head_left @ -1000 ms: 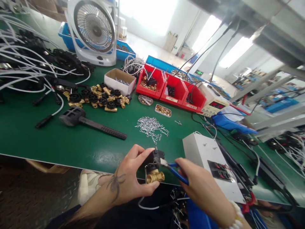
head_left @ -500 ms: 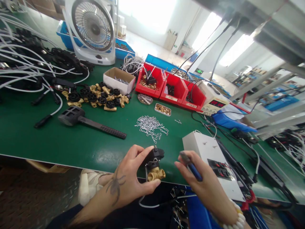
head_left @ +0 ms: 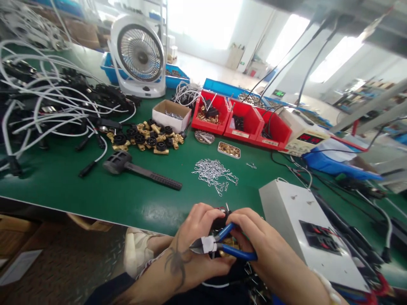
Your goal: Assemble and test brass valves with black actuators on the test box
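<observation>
Widest before me is the green surface [head_left: 149, 209]; on it, clockwise from the hands, stand a white fan [head_left: 142, 58] at eleven o'clock and a pale box [head_left: 288, 212] at three, with a mallet [head_left: 152, 175] at ten. The right hand [head_left: 259, 235] grips blue-handled pliers [head_left: 209, 245]; the left hand [head_left: 192, 231] grasps a brass-and-black fitting [head_left: 231, 243], partly hidden between both. Metal clips [head_left: 211, 171] lie heaped at twelve.

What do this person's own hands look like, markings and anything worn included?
The left hand and right hand are ungloved. A dark, spider-shaped tattoo marks the left, towards the wrist; a pale, blurred bracelet circles the right wrist.
</observation>
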Action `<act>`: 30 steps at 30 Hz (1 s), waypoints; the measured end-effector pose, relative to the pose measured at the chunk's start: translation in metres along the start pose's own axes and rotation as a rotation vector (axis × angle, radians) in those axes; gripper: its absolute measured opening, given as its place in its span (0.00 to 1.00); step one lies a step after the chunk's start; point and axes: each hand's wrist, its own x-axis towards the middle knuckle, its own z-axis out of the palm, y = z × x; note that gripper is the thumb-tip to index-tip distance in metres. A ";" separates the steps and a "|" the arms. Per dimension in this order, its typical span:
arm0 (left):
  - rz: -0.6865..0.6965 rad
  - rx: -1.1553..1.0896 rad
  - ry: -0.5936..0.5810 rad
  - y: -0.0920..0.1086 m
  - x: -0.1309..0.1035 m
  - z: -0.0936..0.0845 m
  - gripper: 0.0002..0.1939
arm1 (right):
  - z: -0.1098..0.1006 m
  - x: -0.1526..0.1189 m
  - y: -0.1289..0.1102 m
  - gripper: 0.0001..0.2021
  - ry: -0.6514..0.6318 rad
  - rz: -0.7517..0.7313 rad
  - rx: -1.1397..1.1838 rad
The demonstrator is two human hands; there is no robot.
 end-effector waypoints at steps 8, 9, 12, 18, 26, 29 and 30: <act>-0.054 -0.082 -0.052 -0.009 0.002 -0.004 0.28 | -0.010 -0.002 0.010 0.09 0.086 -0.171 -0.088; -0.080 -0.088 -0.047 -0.006 0.001 -0.004 0.26 | -0.011 -0.006 0.013 0.08 0.168 -0.093 -0.065; -0.164 -0.114 -0.027 0.003 0.000 -0.007 0.19 | -0.014 -0.020 0.023 0.05 0.513 0.226 -0.082; -0.198 -0.134 -0.021 0.005 -0.002 -0.007 0.18 | -0.017 -0.038 0.026 0.06 0.074 0.232 -0.079; -0.208 -0.159 -0.004 0.004 -0.002 -0.007 0.17 | -0.015 -0.039 0.024 0.06 0.246 0.362 -0.101; -0.217 -0.173 0.000 0.004 -0.003 -0.007 0.17 | -0.017 -0.038 0.024 0.07 0.127 0.347 -0.076; -0.218 -0.177 0.001 0.004 -0.004 -0.007 0.17 | -0.018 -0.038 0.024 0.06 0.232 0.378 -0.078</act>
